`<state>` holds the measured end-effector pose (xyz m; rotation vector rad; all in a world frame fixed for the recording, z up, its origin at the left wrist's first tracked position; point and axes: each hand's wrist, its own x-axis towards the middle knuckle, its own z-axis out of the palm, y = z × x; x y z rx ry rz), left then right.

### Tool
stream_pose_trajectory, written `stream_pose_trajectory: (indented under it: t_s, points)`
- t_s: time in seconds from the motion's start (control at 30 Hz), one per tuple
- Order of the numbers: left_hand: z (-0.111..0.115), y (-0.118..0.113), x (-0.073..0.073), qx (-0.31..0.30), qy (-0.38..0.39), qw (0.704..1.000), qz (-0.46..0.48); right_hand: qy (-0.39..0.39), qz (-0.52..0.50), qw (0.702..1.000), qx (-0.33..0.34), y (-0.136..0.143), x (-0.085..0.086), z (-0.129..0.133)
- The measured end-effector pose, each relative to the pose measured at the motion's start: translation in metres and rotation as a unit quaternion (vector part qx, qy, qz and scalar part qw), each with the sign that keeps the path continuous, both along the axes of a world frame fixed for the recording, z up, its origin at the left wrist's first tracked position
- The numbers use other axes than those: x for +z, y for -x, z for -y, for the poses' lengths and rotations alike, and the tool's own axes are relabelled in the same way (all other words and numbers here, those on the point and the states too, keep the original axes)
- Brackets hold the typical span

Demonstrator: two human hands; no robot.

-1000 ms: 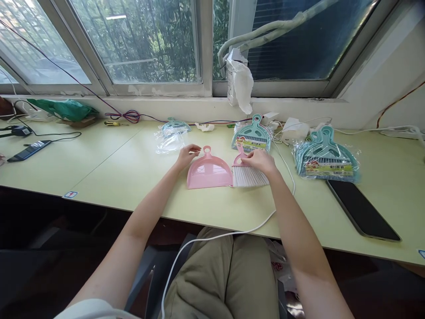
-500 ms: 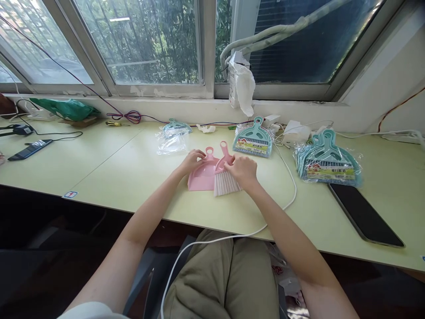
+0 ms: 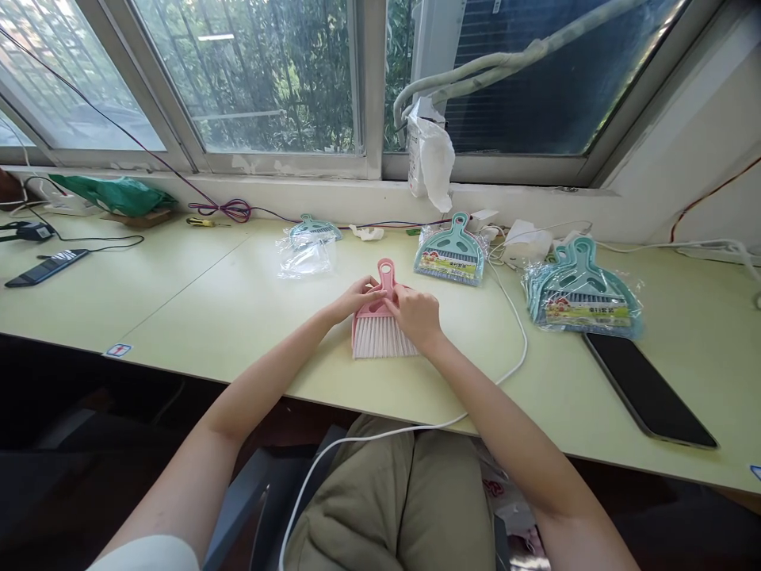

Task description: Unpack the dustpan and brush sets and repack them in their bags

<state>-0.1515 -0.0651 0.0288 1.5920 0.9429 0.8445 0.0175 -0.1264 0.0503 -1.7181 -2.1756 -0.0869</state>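
A small pink hand brush (image 3: 384,336) with white bristles lies over a pink dustpan (image 3: 355,327), which shows only as a thin edge at the left. Their looped handles line up at the top. My right hand (image 3: 417,316) is closed on the right side of the brush, thumb and fingers at the base of its handle. From the left, my left hand (image 3: 357,298) grips the pair near the same height, its fingertips at the handle base. The bristles point toward me, just above the table.
Wrapped teal brush-and-dustpan sets stand at the back (image 3: 450,252) and in a stack (image 3: 586,289) at right, beside a black phone (image 3: 651,388). A clear plastic bag (image 3: 306,258) lies back left. A white cable (image 3: 516,369) runs across the table edge to my lap.
The brush has moved left and straightened, and it now covers the dustpan that lay beside it. My right hand moved left with it; my left hand stayed near the dustpan.
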Motion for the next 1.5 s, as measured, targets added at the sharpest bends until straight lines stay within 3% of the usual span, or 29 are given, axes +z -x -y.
stream_pose_trajectory:
  t_s: [0.2,0.27,0.37,0.43,0.7,0.83,1.1,1.2,1.33,1.4,1.47,1.5]
  points:
    - [0.003,0.002,0.008,0.030,0.023,0.999,0.038,-0.087,-0.135,0.987,-0.019,-0.014,0.002,-0.013]
    - [0.005,0.003,0.010,0.010,0.015,0.999,0.032,-0.034,-0.189,0.981,-0.024,-0.022,0.002,-0.019]
    - [0.008,0.004,0.013,-0.026,0.011,1.000,0.004,0.121,-0.251,0.960,0.025,-0.029,0.000,-0.027]
    - [0.009,0.005,0.014,-0.024,0.012,1.000,-0.016,0.162,-0.280,0.945,0.038,-0.030,-0.004,-0.029]
    - [0.011,0.006,0.018,-0.022,0.011,0.999,-0.037,0.170,-0.402,0.900,0.009,-0.024,-0.020,-0.034]
    - [0.012,0.001,0.017,0.009,-0.006,0.999,-0.043,0.165,-0.452,0.877,0.014,-0.027,-0.023,-0.039]
    - [0.011,-0.002,0.015,0.038,-0.033,0.998,-0.049,0.153,-0.478,0.865,0.007,-0.028,-0.035,-0.048]
    - [0.007,0.002,0.016,0.024,-0.007,0.999,-0.039,0.141,-0.497,0.856,0.013,-0.026,-0.037,-0.048]
    - [0.000,0.015,0.015,-0.076,0.113,0.990,-0.047,0.143,-0.546,0.824,0.039,-0.027,-0.032,-0.045]
    - [-0.004,0.021,0.012,-0.096,0.153,0.982,-0.055,0.160,-0.572,0.803,0.053,-0.032,-0.030,-0.047]
    - [-0.008,0.026,0.008,-0.084,0.162,0.983,-0.027,0.156,-0.566,0.807,0.059,-0.040,-0.030,-0.050]
    - [-0.011,0.027,0.006,-0.070,0.164,0.984,0.000,0.143,-0.545,0.824,0.062,-0.045,-0.032,-0.053]
